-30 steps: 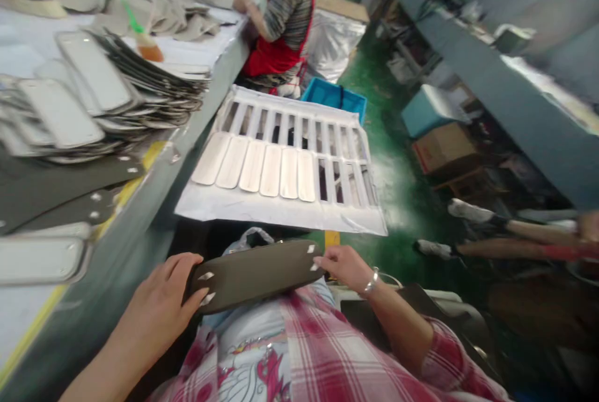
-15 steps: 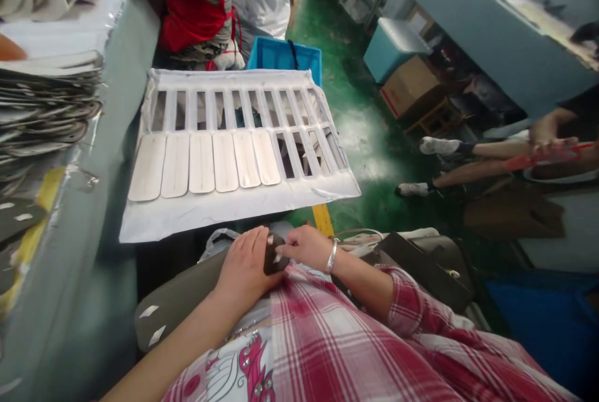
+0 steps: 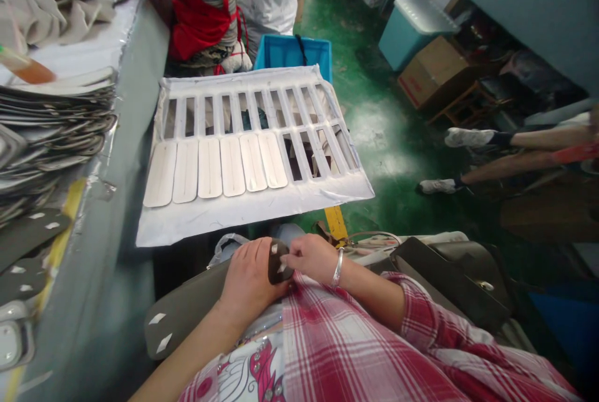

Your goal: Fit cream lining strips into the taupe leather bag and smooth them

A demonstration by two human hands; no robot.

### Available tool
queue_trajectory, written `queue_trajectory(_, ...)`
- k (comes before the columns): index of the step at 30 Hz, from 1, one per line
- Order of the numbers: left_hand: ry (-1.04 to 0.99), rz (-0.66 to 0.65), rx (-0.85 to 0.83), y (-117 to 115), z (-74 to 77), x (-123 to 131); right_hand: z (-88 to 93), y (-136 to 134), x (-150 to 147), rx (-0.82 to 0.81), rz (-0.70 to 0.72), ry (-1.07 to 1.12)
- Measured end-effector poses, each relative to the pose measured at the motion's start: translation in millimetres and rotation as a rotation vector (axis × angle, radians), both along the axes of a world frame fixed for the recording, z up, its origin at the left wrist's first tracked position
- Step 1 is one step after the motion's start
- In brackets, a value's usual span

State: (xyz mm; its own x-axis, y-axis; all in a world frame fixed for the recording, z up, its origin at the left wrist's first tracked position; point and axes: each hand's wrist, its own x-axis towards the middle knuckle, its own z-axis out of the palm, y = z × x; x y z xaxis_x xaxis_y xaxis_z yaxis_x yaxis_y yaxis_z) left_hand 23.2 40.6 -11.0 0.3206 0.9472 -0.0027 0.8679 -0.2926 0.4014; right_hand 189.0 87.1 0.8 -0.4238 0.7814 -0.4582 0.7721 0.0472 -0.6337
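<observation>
A long dark olive flat piece [image 3: 187,308] with small white tabs lies across my lap. My left hand [image 3: 250,280] lies over its right part, fingers curled down on it. My right hand [image 3: 311,258], with a silver bracelet at the wrist, pinches the rounded right end of the piece [image 3: 277,261] where two white tabs show. Both hands touch at that end, just above my plaid shirt.
A white slotted sheet [image 3: 253,202] holding several pale oblong pads rests ahead of my knees. A grey workbench [image 3: 116,140] with stacked dark pieces [image 3: 51,127] runs on the left. A person in a red apron [image 3: 201,9] sits beyond. Another person's legs [image 3: 491,158] stretch in from the right.
My left hand slid along the dark piece from its left end to its right end, meeting my right hand. The view swung down and left.
</observation>
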Motion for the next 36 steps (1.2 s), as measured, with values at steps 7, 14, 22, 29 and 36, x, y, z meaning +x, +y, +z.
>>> queue_trajectory(7, -0.005, 0.02, -0.013, 4, -0.7, 2, -1.4, 7, -2, -0.005, 0.012, -0.043)
queue_trajectory(14, 0.02, -0.021, -0.037, -3, 9.4, -17, -19.3, 3, -4, -0.098, -0.143, 0.153)
queue_trajectory(22, 0.035, 0.038, -0.074, -6, 15.9, -16, -26.8, -6, -9, -0.485, -0.303, 0.472)
queue_trajectory(29, -0.105, 0.078, 0.055, -37, 32.5, -67, -9.5, -8, -3, -0.266, -0.226, 0.137)
queue_trajectory(36, -0.428, 0.873, -0.212, -113, 48.8, -193, 40.0, -31, -81, 0.666, 0.205, 0.149)
